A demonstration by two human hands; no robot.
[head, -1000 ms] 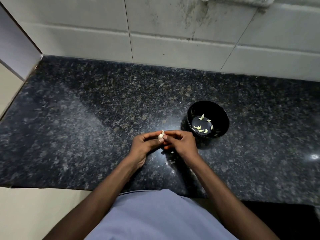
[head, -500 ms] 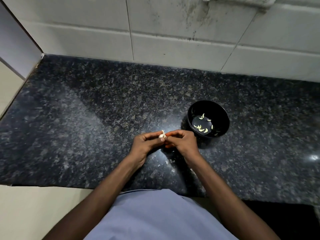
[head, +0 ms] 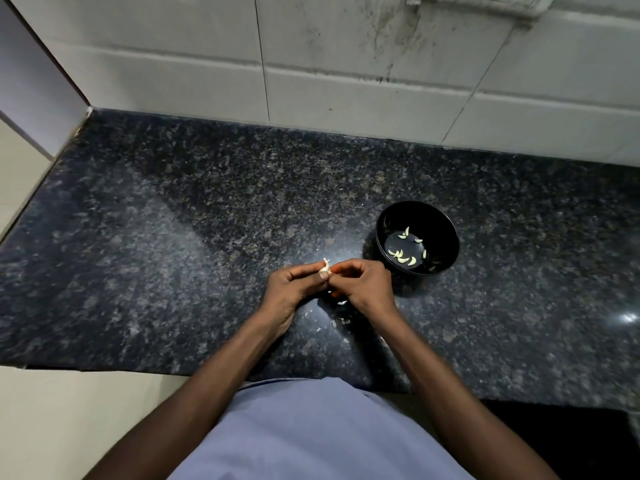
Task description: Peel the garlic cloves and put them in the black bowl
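A small white garlic clove (head: pixel 325 266) sticks up between the fingertips of both hands, just above the dark granite counter. My left hand (head: pixel 292 292) pinches it from the left, and my right hand (head: pixel 363 289) meets it from the right, fingers curled on the clove. The black bowl (head: pixel 440 230) stands on the counter just right of my right hand and holds several pale peeled cloves (head: pixel 403 256). Part of the clove is hidden by my fingers.
Bits of white garlic skin (head: pixel 341 311) lie on the counter (head: pixel 173 254) under and behind my hands. A white tiled wall (head: pixel 346 81) rises at the back. The counter's front edge runs near my body; its left end meets a wall corner.
Both hands stay together on the clove with only small finger shifts. The bowl has not moved.
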